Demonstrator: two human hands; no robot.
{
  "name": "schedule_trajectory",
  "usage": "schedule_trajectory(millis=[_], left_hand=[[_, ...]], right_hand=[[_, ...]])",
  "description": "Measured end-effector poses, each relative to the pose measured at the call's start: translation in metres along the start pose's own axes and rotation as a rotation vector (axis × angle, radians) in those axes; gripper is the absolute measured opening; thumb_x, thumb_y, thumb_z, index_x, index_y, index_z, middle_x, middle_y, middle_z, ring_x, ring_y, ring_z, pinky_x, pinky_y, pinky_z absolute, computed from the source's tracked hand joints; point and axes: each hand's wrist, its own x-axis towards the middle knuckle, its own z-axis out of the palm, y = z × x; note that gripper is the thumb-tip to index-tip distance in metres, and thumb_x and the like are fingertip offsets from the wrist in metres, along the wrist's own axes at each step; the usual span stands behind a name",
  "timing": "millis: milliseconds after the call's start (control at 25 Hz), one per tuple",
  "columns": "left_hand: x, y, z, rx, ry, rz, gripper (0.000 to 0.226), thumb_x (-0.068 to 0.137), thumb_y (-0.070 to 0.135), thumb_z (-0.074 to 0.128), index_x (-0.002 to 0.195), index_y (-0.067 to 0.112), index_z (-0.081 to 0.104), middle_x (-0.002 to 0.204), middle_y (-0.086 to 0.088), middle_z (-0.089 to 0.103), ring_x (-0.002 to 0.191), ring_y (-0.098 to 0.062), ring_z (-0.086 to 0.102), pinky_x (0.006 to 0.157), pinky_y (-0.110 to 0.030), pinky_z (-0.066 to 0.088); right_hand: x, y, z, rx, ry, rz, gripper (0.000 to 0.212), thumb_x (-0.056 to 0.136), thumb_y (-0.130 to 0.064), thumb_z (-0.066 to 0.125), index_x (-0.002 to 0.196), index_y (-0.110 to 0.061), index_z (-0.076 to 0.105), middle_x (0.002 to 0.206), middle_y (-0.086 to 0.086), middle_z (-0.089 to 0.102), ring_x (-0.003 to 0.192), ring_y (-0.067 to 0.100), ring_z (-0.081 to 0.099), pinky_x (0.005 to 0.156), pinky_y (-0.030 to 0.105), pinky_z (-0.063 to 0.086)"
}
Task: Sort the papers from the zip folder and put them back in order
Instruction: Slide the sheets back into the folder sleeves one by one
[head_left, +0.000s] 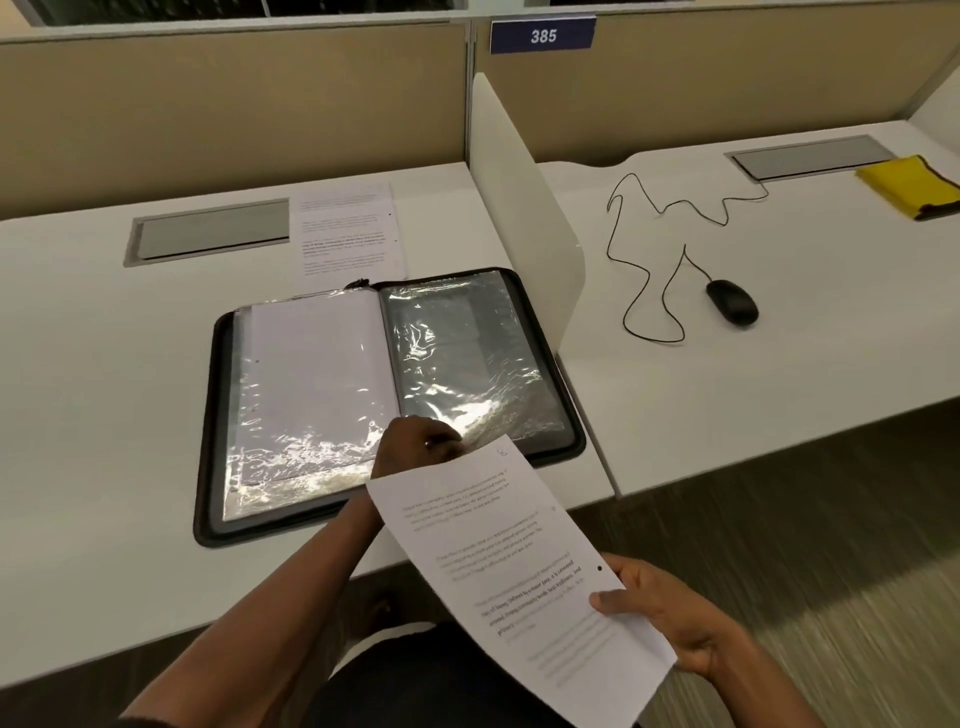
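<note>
Zip folder (545, 374): I see it lying open flat on the table (104, 415), just left of the white divider (519, 208); clear plastic sleeves face up on both halves.
Left sleeve (311, 374): already holds a white sheet, so I judge at least one paper is filed.
Right sleeve (457, 364): looks dark and empty through the glare; I judge this one is still to be filled.
Held paper (509, 561): a printed sheet with punch holes and a small handwritten mark near its top corner; it hangs tilted over the table's near edge, its top corner just overlapping the folder's lower right corner.
Right hand (670, 618): my grip here pinches the held paper at its punched edge, thumb on top, fingers curled beneath.
Left hand (415, 441): rests at the bottom of the folder near the spine, fingers curled at the lower edge of the right sleeve; whether it pinches the plastic I cannot tell, as the held paper partly covers it.
Loose sheet (348, 234): lies on the table just behind the folder, not yet filed.
Progress: roughly midway by my reading; held paper and loose sheet remain.
Beyond the divider: mouse (732, 301) with trailing cable, yellow cloth (909, 187).
</note>
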Motion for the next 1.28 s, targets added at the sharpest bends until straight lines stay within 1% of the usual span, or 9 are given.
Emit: schedule_trajectory(millis=[120,240,360,600,720,840,920,1120,1280], left_hand=[[-0.001,0.0,-0.004,-0.059,-0.026,0.013,0.008,0.082,0.02,0.078,0.077,0.025,0.081,0.067,0.021,0.068,0.07,0.001,0.065,0.064,-0.01,0.043],[-0.002,0.0,-0.008,-0.078,-0.081,0.009,0.002,0.081,0.024,0.08,0.083,0.024,0.08,0.076,0.014,0.073,0.072,-0.001,0.067,0.069,-0.021,0.052],[-0.004,-0.001,-0.008,-0.109,-0.082,-0.03,0.025,0.073,0.025,0.086,0.097,0.023,0.077,0.085,0.012,0.073,0.077,0.001,0.068,0.074,-0.022,0.056],[-0.009,-0.005,-0.008,-0.198,-0.103,0.029,0.037,0.073,0.032,0.087,0.097,0.031,0.058,0.092,0.014,0.068,0.082,0.002,0.067,0.07,-0.023,0.056],[-0.012,-0.006,-0.011,-0.036,-0.16,0.19,0.04,0.077,0.051,0.078,0.111,0.041,0.058,0.122,0.017,0.06,0.093,-0.004,0.065,0.076,-0.028,0.056],[-0.009,-0.006,-0.015,0.21,-0.298,0.365,0.036,0.081,0.042,0.077,0.115,0.033,0.069,0.148,0.01,0.046,0.113,-0.011,0.06,0.09,-0.031,0.053],[-0.007,-0.005,-0.018,0.326,-0.347,0.435,0.034,0.084,0.036,0.075,0.117,0.03,0.07,0.154,0.004,0.04,0.125,-0.013,0.051,0.096,-0.03,0.048],[-0.004,-0.011,-0.02,0.462,-0.413,0.47,0.042,0.088,0.042,0.069,0.129,0.031,0.062,0.158,0.001,0.032,0.138,-0.016,0.037,0.105,-0.03,0.041],[0.008,-0.014,-0.012,0.559,-0.465,0.51,0.049,0.091,0.027,0.069,0.138,0.022,0.056,0.145,-0.001,0.043,0.138,-0.025,0.039,0.095,-0.022,0.041]], right_hand=[[-0.004,-0.002,0.001,-0.012,0.035,-0.004,0.055,0.095,0.002,0.062,0.147,-0.001,0.042,0.144,0.031,0.049,0.132,0.053,0.047,0.112,0.067,0.033],[-0.009,-0.005,-0.001,0.022,0.111,-0.017,0.058,0.093,0.0,0.065,0.146,-0.003,0.043,0.143,0.031,0.05,0.131,0.054,0.048,0.111,0.066,0.036],[-0.013,-0.006,-0.007,0.03,0.226,-0.022,0.051,0.095,0.002,0.06,0.144,-0.004,0.046,0.14,0.029,0.055,0.128,0.052,0.052,0.112,0.067,0.033],[-0.021,-0.014,-0.012,0.008,0.366,-0.04,0.046,0.097,0.001,0.056,0.142,-0.005,0.049,0.135,0.028,0.06,0.123,0.049,0.058,0.108,0.065,0.04],[-0.02,-0.023,-0.007,-0.078,0.464,-0.024,0.041,0.097,-0.007,0.058,0.138,-0.012,0.054,0.126,0.023,0.067,0.115,0.045,0.064,0.102,0.064,0.047],[-0.021,-0.032,0.005,-0.16,0.516,-0.028,0.024,0.101,-0.017,0.054,0.123,-0.015,0.063,0.11,0.014,0.076,0.101,0.034,0.073,0.089,0.053,0.058],[-0.021,-0.036,0.012,-0.199,0.567,-0.04,0.014,0.103,-0.019,0.052,0.109,-0.021,0.064,0.092,0.005,0.079,0.086,0.025,0.076,0.075,0.041,0.059],[-0.016,-0.038,0.019,-0.273,0.563,-0.033,0.015,0.105,-0.019,0.049,0.1,-0.022,0.063,0.086,0.003,0.079,0.081,0.022,0.076,0.068,0.034,0.059],[-0.011,-0.035,0.022,-0.377,0.621,-0.058,0.02,0.106,-0.022,0.046,0.105,-0.022,0.066,0.087,-0.002,0.077,0.08,0.016,0.075,0.067,0.027,0.053]])
